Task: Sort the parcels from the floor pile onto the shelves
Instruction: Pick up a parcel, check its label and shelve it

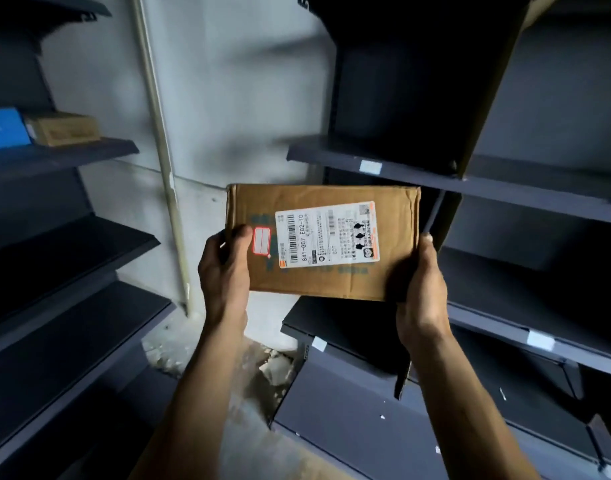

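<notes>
I hold a flat brown cardboard parcel point(394, 220) in front of me at chest height, its white shipping label and small red-edged sticker facing up. My left hand point(224, 268) grips its left edge with the thumb on top. My right hand point(423, 289) grips the right edge near the bottom corner. The parcel hangs between two dark shelving units, just left of the right unit's middle shelf point(401, 168). The floor pile is out of view.
The left shelving unit point(72, 237) has a blue box point(4, 128) and a small brown box point(63, 128) on an upper shelf. A tall cardboard sheet point(498, 74) stands on the right unit. A grey wall with a pipe point(158, 133) lies behind, with rubble point(273, 365) on the floor.
</notes>
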Motion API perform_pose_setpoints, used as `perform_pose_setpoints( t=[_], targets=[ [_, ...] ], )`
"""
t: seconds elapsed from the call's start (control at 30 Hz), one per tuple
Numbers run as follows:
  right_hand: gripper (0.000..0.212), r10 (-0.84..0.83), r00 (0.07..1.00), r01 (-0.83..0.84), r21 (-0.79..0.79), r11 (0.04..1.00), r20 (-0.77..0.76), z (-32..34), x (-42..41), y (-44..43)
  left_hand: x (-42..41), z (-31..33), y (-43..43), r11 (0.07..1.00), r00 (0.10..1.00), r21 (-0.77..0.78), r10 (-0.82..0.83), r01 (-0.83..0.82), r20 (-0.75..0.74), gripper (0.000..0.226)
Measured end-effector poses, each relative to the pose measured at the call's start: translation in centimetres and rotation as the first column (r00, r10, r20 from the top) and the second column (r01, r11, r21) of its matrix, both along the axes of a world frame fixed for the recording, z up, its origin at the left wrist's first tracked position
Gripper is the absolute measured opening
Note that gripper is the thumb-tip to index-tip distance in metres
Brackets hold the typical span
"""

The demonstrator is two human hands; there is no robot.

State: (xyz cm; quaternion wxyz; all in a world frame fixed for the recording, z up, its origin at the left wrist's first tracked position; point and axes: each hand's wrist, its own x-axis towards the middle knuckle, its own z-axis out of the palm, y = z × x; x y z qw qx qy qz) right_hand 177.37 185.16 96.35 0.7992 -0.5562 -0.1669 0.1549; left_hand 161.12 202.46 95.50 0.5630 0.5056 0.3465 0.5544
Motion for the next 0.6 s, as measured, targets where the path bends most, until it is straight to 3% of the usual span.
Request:
perform_pose_setpoints(
  t=[0.07,0.2,0.33,0.47,0.6],
  targets=[
    [0.045,0.004,0.997,-0.009,0.052,0.999,0.079,2.6,0.9,0.8,0.8,3.1,0.5,0.998,0.999,0.064,0.001,-0.004,0.044,0.018],
    [0.049,0.034,0.985,-0.055,0.124,0.991,0.167,7.0,2.8,2.3,2.0,8.1,1.3,0.985,0.999,0.17,0.008,-0.016,0.049,0.015],
    [0.067,-0.01,0.952,-0.04,0.159,0.986,0.305,10.1,4.9,3.1,3.9,11.8,1.9,0.969,0.998,0.248,0.003,-0.018,0.058,0.019],
    [0.086,-0.074,0.877,-0.017,0.183,0.983,0.476,12.3,6.7,3.4,7.2,13.5,2.7,0.976,0.994,0.218,-0.045,0.022,0.102,0.02],
    [0.089,-0.13,0.825,0.021,0.199,0.98,0.55,13.4,9.4,5.0,11.8,13.3,4.9,0.986,0.988,0.162,-0.062,0.039,0.14,0.026]
  ],
)
